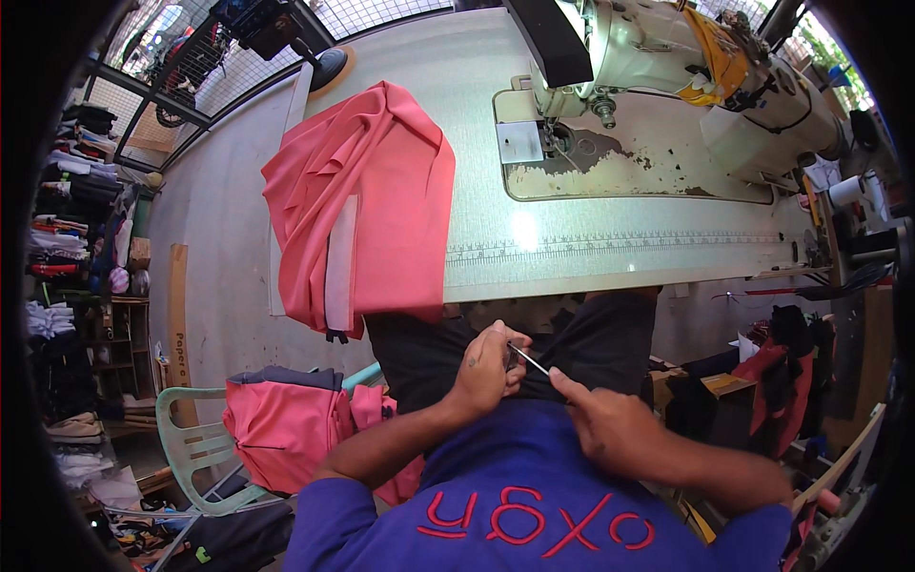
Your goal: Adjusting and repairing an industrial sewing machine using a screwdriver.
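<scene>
**Over the lap: thin metal tool between two hands**

Tool sits off the worktop, just below its front edge, pointing up-left. Right hand clamped on the near end, thumb along it, likely for control of the tip. Left hand curled at the far end, probably to steady it; can't tell if it's clamped on anything, fingers block the view. Hands near each other, not touching. Elbows bent, both forearms angled inward, which presumably keeps the work close and in sight.

Pink cloth lies folded on the worktop's left part, lower end over the front edge. Sits clear of the sewing machine, so the needle area looks unobstructed. Printed scale runs along the front, handy for measuring. Pink bundle on the pale green chair, within reach at left.
</scene>
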A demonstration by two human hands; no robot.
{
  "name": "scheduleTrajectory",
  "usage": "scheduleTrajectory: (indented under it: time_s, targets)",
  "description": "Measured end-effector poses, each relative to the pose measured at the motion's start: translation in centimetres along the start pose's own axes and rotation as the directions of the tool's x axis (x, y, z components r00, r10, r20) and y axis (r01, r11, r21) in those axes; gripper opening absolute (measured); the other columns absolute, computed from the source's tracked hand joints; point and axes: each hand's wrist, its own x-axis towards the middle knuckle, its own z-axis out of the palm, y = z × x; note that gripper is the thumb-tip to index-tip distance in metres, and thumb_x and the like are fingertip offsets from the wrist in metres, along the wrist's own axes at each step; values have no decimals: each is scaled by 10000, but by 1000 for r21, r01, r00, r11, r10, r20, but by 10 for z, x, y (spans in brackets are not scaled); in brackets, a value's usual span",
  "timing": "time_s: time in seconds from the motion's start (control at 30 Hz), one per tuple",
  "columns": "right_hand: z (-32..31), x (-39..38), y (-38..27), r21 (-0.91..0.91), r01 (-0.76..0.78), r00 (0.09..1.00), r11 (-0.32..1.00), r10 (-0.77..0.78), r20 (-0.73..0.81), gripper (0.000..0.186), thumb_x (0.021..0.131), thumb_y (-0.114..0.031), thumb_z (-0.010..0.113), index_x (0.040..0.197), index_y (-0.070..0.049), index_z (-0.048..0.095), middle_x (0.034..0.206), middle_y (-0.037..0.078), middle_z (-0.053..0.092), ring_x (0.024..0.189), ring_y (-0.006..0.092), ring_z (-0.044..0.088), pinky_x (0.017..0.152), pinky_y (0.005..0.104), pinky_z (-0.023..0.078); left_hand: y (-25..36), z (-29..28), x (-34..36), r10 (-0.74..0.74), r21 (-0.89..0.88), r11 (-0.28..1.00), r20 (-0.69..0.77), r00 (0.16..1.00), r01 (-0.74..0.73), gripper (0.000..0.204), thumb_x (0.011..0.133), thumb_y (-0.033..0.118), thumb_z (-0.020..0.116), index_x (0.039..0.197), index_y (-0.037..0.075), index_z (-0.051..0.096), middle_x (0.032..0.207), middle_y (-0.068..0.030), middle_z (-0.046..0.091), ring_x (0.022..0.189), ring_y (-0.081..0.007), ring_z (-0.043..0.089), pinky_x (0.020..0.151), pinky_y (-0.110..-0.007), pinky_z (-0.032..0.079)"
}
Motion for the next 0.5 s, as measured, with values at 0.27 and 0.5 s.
scheduleTrajectory:
  time_s: [0.27,0.5]
  targets:
    - [4,-3,1,832,-487,849,-265,82,523,292,1035,-232,424,1297,-103,438,709,44,494,507,129,482,430,276,407,-30,2,10,559,284,815,-160,813,-505,425,1060,388,300,1008,17,499,815,-97,567,562,-128,528,461,-264,447]
    - [18,5,16,856,-62,928,514,346,-140,373,928,-50,582,1283,-52,467,705,-14,523,532,46,467,493,217,393,-2,-8,5,249,43,969,-128,960,-245,436,1036,441,374,924,44,514,720,-93,601,539,-139,593,430,-264,483]
